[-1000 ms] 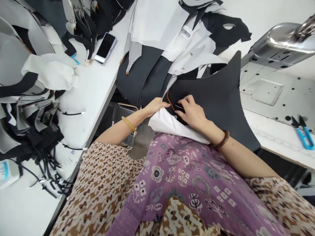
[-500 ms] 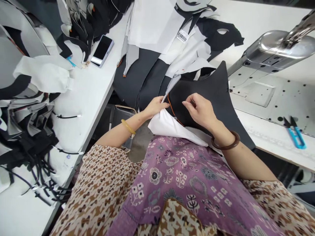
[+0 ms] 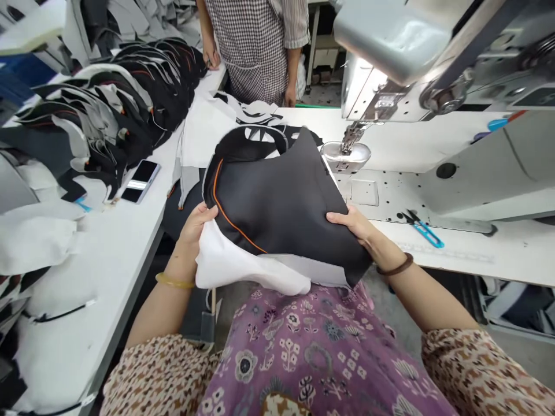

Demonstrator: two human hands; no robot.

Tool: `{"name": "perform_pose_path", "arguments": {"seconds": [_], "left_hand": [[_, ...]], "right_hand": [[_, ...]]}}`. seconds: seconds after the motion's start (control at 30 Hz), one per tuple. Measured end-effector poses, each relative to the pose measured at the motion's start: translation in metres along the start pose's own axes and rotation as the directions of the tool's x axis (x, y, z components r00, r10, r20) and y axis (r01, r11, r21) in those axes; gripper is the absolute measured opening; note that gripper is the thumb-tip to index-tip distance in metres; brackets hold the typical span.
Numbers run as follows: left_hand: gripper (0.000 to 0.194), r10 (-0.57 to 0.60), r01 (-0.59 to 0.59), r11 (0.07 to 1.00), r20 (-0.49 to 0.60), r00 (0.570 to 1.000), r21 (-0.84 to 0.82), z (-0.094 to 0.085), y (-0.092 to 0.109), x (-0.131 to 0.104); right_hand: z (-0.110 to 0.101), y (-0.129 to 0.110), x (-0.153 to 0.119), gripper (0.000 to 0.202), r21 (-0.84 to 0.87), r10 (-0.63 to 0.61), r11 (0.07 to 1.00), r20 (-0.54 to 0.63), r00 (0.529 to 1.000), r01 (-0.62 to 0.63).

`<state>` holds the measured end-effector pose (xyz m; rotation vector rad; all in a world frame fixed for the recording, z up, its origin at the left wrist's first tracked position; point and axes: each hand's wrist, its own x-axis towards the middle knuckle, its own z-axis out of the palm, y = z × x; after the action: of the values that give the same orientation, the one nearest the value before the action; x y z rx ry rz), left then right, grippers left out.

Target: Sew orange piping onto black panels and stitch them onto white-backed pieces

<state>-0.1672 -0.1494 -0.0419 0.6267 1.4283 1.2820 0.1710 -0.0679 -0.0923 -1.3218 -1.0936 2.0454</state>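
Observation:
Between both hands I hold up a black sewn cover piece [image 3: 277, 196] with an orange piping line along its left and lower side. My left hand [image 3: 198, 226] pinches its left edge, thumb on top, where a white fabric flap [image 3: 247, 263] hangs down. On the other side my right hand [image 3: 353, 224] grips the right edge, thumb on the black face and the other fingers hidden underneath. A grey backing strip [image 3: 306, 268] shows along the lower edge. The piece is spread above my lap, in front of the sewing machine [image 3: 347, 151].
Blue thread snips [image 3: 424, 229] lie on the machine table at right. A phone [image 3: 141, 181] rests on the left table, near a heap of black and grey cut pieces [image 3: 125, 104]. Across the table stands a person in a checked apron [image 3: 255, 46].
My right hand has moved from above the black piece to its right edge and taken hold. The piece is now lifted and spread wide. My view has tilted up, showing the machine head and another person.

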Motion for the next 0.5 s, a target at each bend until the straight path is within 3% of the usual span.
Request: {"name": "perform_pose_path", "arguments": {"seconds": [0.13,0.3,0.4,0.5], "left_hand": [[0.032,-0.004,0.004,1.0,0.001,1.0,-0.004,0.004,0.013,0.006],[0.056,-0.102,0.114,0.957,-0.061,0.993,0.267,0.014,0.02,0.003],[0.064,-0.041,0.039,0.916,-0.002,0.999,0.398,0.017,0.016,0.0],[0.063,-0.088,0.074,0.903,0.013,0.996,0.423,0.014,0.008,-0.007]], "right_hand": [[0.02,-0.018,-0.012,0.06,0.221,-0.011,0.975,0.016,1.0,0.007],[0.024,-0.01,0.002,0.058,0.217,-0.015,0.976,0.046,0.999,0.004],[0.018,0.012,0.01,0.051,-0.059,-0.124,0.991,0.009,0.992,0.124],[-0.009,0.028,0.0,0.039,-0.51,-0.302,0.831,-0.08,0.95,0.221]]}}
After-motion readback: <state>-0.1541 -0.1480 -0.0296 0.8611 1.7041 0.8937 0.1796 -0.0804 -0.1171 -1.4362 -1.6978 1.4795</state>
